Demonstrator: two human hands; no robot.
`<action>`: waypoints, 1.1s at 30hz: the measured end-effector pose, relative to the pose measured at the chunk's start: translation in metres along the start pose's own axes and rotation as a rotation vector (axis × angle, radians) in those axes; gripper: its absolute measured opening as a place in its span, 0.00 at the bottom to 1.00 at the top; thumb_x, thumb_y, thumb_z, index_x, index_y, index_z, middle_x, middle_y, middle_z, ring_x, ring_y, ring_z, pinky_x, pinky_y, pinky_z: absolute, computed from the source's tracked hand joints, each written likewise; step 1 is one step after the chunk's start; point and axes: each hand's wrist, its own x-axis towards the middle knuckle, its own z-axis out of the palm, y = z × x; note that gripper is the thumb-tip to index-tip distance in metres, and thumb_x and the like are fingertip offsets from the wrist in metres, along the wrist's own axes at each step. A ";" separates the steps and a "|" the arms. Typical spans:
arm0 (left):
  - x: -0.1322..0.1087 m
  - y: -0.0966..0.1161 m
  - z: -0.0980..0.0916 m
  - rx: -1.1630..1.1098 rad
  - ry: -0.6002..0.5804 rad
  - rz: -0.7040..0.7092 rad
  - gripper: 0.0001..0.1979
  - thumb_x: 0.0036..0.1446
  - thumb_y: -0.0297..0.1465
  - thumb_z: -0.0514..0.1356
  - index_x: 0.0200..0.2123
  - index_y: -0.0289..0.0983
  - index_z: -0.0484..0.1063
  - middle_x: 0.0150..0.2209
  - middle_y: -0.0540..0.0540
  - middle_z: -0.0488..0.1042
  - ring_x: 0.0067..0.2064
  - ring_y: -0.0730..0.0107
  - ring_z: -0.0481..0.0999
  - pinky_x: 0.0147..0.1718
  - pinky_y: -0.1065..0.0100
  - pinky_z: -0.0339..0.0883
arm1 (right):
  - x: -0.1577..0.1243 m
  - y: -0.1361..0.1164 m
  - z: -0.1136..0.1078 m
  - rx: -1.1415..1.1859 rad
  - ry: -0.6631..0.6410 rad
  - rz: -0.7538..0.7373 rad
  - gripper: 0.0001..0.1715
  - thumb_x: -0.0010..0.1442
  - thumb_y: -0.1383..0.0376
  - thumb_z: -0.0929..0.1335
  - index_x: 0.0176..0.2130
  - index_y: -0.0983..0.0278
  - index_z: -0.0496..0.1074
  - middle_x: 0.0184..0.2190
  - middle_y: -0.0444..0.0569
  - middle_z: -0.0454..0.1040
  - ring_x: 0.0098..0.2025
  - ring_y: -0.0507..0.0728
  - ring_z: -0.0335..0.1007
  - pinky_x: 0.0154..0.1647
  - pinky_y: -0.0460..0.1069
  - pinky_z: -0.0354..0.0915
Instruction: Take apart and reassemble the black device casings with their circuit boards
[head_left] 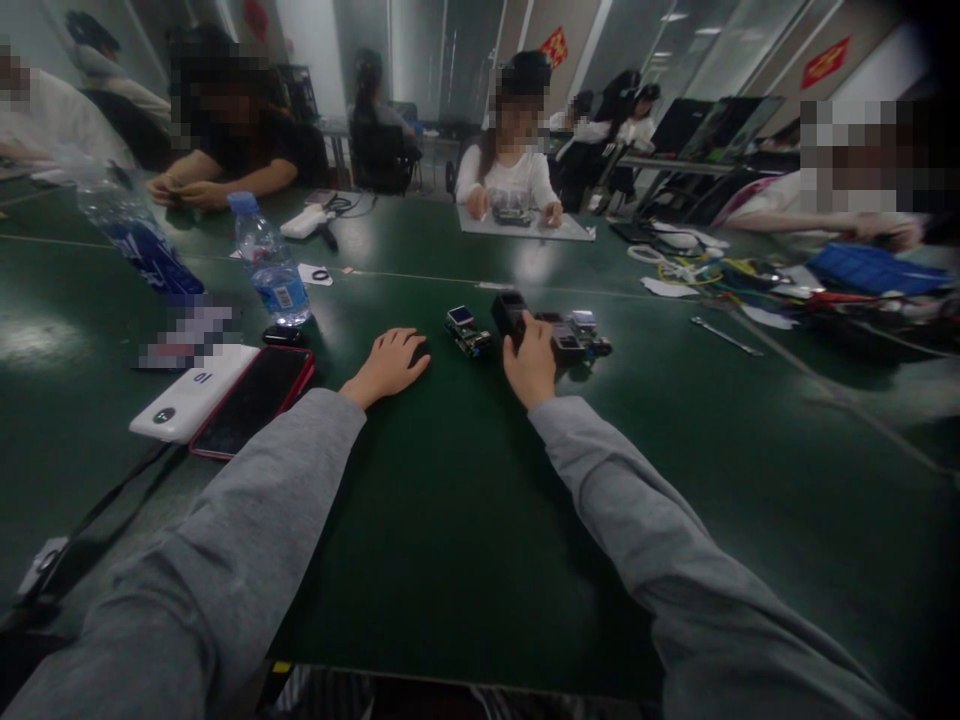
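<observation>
My left hand (391, 362) rests on the green table, palm down with fingers stretched out. A dark patch by its fingertips may be shadow or a small black part; I cannot tell which. To its right lies a small circuit board with a little screen (469, 335). My right hand (534, 362) has its thumb and fingers around a black plastic housing (510, 308). Just right of that hand are another black housing piece (568, 338) and a second circuit board with a screen (592, 335), partly overlapping in view.
On the left stand two water bottles, one clear (271, 268) and one larger (139, 235), near a white power bank (191, 395) and a red-cased phone (255, 400). A wrench (726, 337), cables and a blue tray (877, 272) lie right. Other people sit around the table.
</observation>
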 end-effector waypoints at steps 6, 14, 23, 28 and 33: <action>0.000 0.001 0.000 0.000 0.005 -0.008 0.26 0.70 0.44 0.49 0.64 0.37 0.64 0.66 0.37 0.62 0.67 0.49 0.59 0.64 0.47 0.56 | -0.006 0.003 0.004 -0.102 -0.078 0.005 0.33 0.65 0.62 0.61 0.64 0.75 0.59 0.55 0.71 0.63 0.54 0.72 0.68 0.52 0.66 0.68; 0.000 0.001 0.001 -0.003 0.008 -0.005 0.26 0.70 0.44 0.49 0.64 0.37 0.64 0.66 0.37 0.62 0.68 0.50 0.59 0.64 0.48 0.56 | -0.011 -0.019 -0.004 -0.163 -0.022 -0.305 0.33 0.69 0.62 0.58 0.69 0.67 0.52 0.69 0.62 0.50 0.71 0.68 0.46 0.67 0.66 0.53; 0.001 -0.001 0.004 -0.002 0.011 -0.003 0.27 0.70 0.45 0.49 0.65 0.37 0.63 0.67 0.37 0.61 0.68 0.50 0.58 0.65 0.48 0.54 | -0.009 -0.023 -0.005 -0.164 -0.214 -0.446 0.24 0.73 0.56 0.58 0.59 0.65 0.68 0.49 0.57 0.72 0.51 0.65 0.66 0.55 0.59 0.60; 0.001 -0.001 0.005 0.001 0.011 -0.013 0.26 0.70 0.45 0.49 0.65 0.39 0.63 0.67 0.38 0.62 0.68 0.50 0.58 0.65 0.48 0.55 | -0.010 -0.024 -0.007 -0.180 -0.172 -0.448 0.25 0.73 0.52 0.59 0.57 0.64 0.71 0.47 0.56 0.72 0.51 0.65 0.65 0.54 0.58 0.57; 0.001 0.001 0.003 0.003 0.006 -0.008 0.27 0.70 0.45 0.49 0.65 0.37 0.63 0.67 0.37 0.61 0.68 0.50 0.58 0.65 0.48 0.55 | -0.011 -0.024 -0.004 -0.193 -0.146 -0.428 0.25 0.73 0.50 0.59 0.55 0.64 0.71 0.47 0.56 0.72 0.51 0.65 0.65 0.54 0.58 0.55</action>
